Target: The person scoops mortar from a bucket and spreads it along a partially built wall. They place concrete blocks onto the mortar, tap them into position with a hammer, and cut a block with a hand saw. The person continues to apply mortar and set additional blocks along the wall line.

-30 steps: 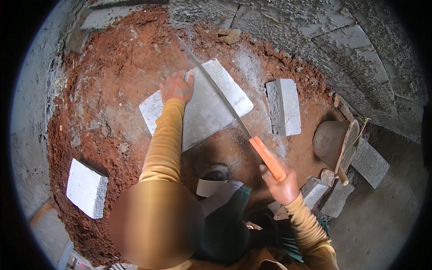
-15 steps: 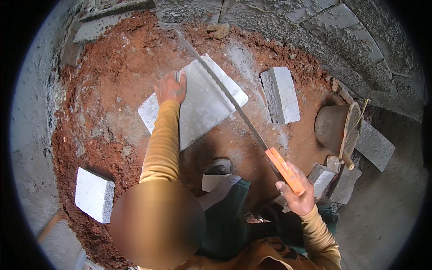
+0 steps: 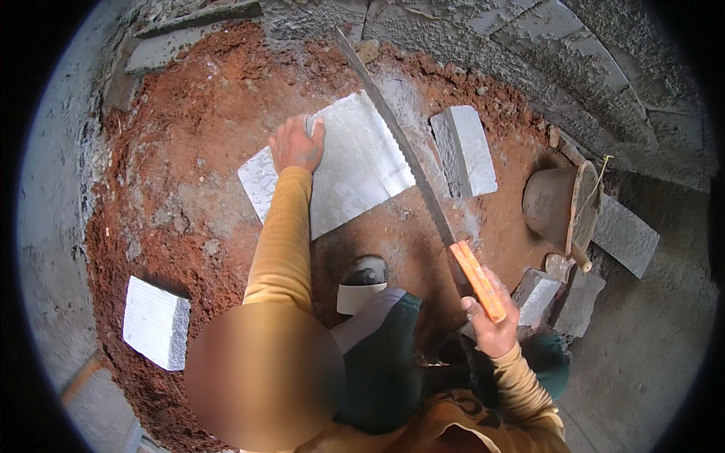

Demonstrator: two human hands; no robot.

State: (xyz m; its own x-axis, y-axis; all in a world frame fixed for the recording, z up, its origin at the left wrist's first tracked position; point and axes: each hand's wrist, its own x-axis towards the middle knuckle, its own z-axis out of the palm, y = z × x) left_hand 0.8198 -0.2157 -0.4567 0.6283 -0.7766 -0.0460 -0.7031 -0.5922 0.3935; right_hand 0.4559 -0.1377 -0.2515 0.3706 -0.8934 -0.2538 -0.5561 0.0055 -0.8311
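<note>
My left hand (image 3: 298,143) presses on the far edge of a pale grey block (image 3: 351,174), its fingers bent over that edge and the thumb on top. A faint straight line crosses the block near its right end. My right hand (image 3: 498,321) is closed round the orange handle of a handsaw (image 3: 404,147). The long toothed blade points away from me and passes along the block's right end. Whether it touches the block I cannot tell.
Cut blocks lie at the right (image 3: 468,151) and left (image 3: 156,323) on reddish soil (image 3: 174,151). A bucket (image 3: 555,204) lies tipped at the right, near more block pieces (image 3: 625,232). Rough block walls (image 3: 589,83) rise behind. My shoe (image 3: 364,283) is close to the block.
The saw has shifted right and farther from me, from across the block's top to its right end, uncovering the line. My left hand stays on the block.
</note>
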